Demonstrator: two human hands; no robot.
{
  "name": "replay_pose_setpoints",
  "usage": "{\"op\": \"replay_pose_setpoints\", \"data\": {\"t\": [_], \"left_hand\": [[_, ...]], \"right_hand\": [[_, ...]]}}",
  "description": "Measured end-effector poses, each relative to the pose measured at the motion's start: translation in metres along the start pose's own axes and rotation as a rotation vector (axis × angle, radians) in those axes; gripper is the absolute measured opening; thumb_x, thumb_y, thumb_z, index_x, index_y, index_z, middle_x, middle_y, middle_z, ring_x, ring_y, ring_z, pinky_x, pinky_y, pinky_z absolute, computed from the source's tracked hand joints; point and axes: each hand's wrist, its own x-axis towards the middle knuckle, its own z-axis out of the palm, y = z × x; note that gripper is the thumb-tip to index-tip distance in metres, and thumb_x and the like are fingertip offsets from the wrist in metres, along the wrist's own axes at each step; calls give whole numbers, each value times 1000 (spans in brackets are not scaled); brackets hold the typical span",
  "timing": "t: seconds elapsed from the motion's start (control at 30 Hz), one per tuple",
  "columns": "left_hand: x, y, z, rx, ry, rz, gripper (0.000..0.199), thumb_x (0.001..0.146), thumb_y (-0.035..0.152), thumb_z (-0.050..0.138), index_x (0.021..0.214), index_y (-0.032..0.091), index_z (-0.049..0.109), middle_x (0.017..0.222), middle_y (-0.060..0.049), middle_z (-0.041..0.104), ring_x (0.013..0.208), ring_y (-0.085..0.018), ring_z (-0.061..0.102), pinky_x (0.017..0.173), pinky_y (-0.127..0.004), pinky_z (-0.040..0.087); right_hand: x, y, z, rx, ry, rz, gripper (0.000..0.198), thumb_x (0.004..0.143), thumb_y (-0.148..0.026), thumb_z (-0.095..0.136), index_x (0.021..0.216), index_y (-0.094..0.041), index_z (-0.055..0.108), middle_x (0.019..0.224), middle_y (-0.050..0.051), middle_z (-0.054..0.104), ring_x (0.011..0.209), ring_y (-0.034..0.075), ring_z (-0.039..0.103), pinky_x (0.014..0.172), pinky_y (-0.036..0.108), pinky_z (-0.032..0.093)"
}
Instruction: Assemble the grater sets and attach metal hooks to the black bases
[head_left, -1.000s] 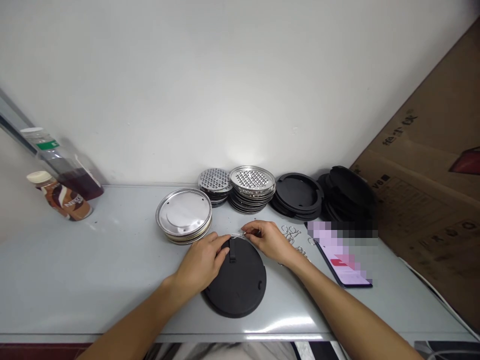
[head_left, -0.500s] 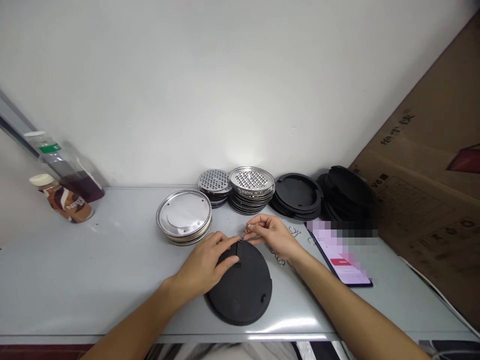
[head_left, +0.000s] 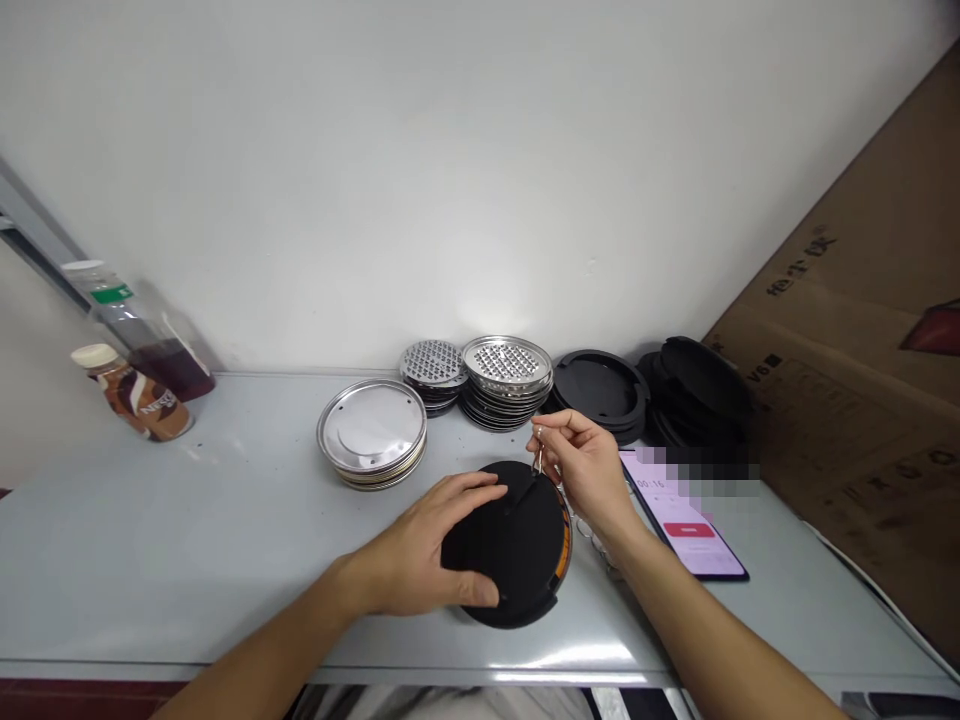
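Observation:
A round black disc (head_left: 517,545) lies on the table with a strip of orange showing along its right edge. Spread over its left part is my left hand (head_left: 427,545), thumb and fingers apart on the top face. A small metal wire ring (head_left: 538,458) is pinched between the fingertips of my right hand (head_left: 585,465) at the far edge of the disc. The ring's lower end meets a narrow slot in the disc; whether it is hooked in I cannot make out. More loose wire rings (head_left: 586,530) lie on the table, partly hidden by my right hand and forearm.
A stack of silver lids (head_left: 371,425) stands left of the disc. Behind are stacked grater plates (head_left: 506,365), smaller perforated plates (head_left: 433,365) and black rings (head_left: 600,390). A phone (head_left: 686,530) lies right, beside a cardboard box (head_left: 847,400). Two bottles (head_left: 142,395) stand far left.
The disc has turned and shifted right, and its orange edge now shows. My left hand has spread wider across it. My right hand has moved right with the wire ring.

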Motion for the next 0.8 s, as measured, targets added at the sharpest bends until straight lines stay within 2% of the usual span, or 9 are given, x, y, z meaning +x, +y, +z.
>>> {"op": "replay_pose_setpoints", "data": {"t": [0.1,0.17,0.27,0.37,0.5,0.6,0.7,0.8], "left_hand": [[-2,1,6,86,-71,-2,110,64,56,83,154,31,25,162,-10,18,147,-36,22,118,-54,25],[-2,1,11,168,-85,26,119,60,55,85,156,29,18,164,-12,12,148,-39,16,117,-59,23],[-3,1,15,224,-8,112,100,74,39,78,155,27,21,162,-12,21,147,-35,21,118,-56,23],[-2,2,13,99,82,168,78,80,16,65,150,28,32,152,-8,42,138,-26,41,116,-44,32],[-3,5,7,-128,226,20,53,84,16,60,135,24,53,126,-6,65,111,-24,62,99,-37,49],[-3,6,3,-327,244,-123,34,87,25,61,120,18,62,101,-5,71,92,-23,66,82,-34,54],[-1,4,2,-511,204,-189,34,85,29,65,117,17,62,99,-5,70,94,-22,65,84,-34,54],[2,1,4,-563,181,-199,47,87,27,63,132,19,51,106,-6,69,100,-22,66,90,-36,53]], "right_hand": [[2,-4,1,63,63,81,22,68,-28,77,82,-15,65,59,0,65,38,5,42,36,16,29],[3,-6,1,135,67,160,23,64,-26,77,80,-15,64,59,0,64,39,5,42,36,15,29],[6,-6,-1,201,10,265,23,63,-23,77,81,-14,65,60,1,64,42,5,44,38,15,31],[11,-2,-8,203,-48,338,20,66,-20,74,85,-13,68,62,1,63,46,6,46,37,14,32],[19,5,-16,254,-109,414,20,71,-15,69,90,-15,71,68,1,63,49,6,49,43,15,43],[21,4,-18,321,-156,384,15,70,-15,71,86,-14,72,69,1,64,51,6,50,47,15,46],[20,-3,-19,295,-188,319,17,69,-18,74,86,-15,73,70,1,65,50,7,50,45,15,46],[18,-6,-18,262,-240,338,18,67,-17,76,85,-15,73,71,2,69,51,6,53,48,16,47]]}}
